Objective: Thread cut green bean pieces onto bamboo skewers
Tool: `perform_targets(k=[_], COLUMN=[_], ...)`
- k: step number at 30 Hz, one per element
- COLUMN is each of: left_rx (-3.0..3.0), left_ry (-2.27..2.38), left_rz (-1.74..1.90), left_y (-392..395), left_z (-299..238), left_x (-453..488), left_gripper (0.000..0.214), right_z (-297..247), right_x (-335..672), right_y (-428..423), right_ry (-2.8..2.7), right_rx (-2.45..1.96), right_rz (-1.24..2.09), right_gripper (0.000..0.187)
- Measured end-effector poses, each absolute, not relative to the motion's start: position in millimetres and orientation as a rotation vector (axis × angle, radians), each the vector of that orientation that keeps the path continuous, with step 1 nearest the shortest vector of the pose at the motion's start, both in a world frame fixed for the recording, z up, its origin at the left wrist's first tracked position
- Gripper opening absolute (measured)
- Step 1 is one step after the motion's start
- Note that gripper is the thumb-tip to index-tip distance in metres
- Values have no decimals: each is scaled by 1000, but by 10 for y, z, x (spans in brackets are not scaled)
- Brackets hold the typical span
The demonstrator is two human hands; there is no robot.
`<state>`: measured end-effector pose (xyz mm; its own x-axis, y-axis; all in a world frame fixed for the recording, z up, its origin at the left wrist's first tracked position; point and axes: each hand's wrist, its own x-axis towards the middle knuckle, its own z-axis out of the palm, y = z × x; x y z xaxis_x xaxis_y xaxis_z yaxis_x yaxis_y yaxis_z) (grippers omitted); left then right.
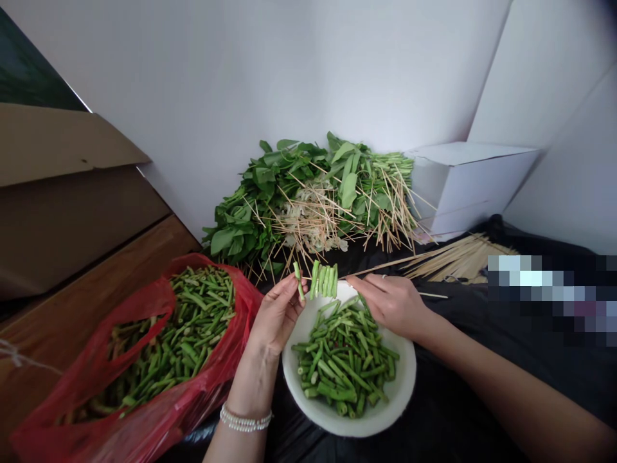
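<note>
My left hand [277, 314] pinches a short green bean piece [299, 281] upright between thumb and fingers. My right hand [393, 302] is closed on a thin bamboo skewer [431, 295] that carries several bean pieces [324, 280] side by side, just right of the loose piece. Both hands hover over the far rim of a white bowl [400, 392] filled with cut green beans [344, 357]. A pearl bracelet [245, 420] circles my left wrist.
A red plastic bag [159, 411] of cut beans lies at the left on a wooden surface. Skewered leafy greens [308, 193] pile against the wall. Loose bamboo skewers [453, 257] lie on black sheeting, beside a white box [467, 177]. Cardboard [62, 186] stands at left.
</note>
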<state>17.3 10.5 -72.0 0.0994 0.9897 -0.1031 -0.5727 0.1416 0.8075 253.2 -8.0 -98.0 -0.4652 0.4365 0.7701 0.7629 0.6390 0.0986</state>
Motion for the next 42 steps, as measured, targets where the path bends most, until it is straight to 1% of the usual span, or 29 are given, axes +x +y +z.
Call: perform_targets(k=[3,17,27,30,42], left_rx=[679,683,718,726,763], left_ry=[777,850,868,878,897], left_rz=[1299,1310,1311,1277,1186], left_y=[95,83,95,94,67], left_z=[-714,-699,-732,-725,-742], left_x=[183,204,200,173,175], left_gripper=[20,22,30,28,28], right_z=[-989,-999,-1004,-1000,-1002], right_x=[2531,2543,2548,2538,2508], right_y=[-76,-68,-64,-76,-85], right_ry=[-2120,-2169,-2188,-2190,-2182], right_rx=[-938,-948,-950,-946,-904], right_rz=[-568,-568,-573,-555,-487], right_gripper=[34,37,35,35,34])
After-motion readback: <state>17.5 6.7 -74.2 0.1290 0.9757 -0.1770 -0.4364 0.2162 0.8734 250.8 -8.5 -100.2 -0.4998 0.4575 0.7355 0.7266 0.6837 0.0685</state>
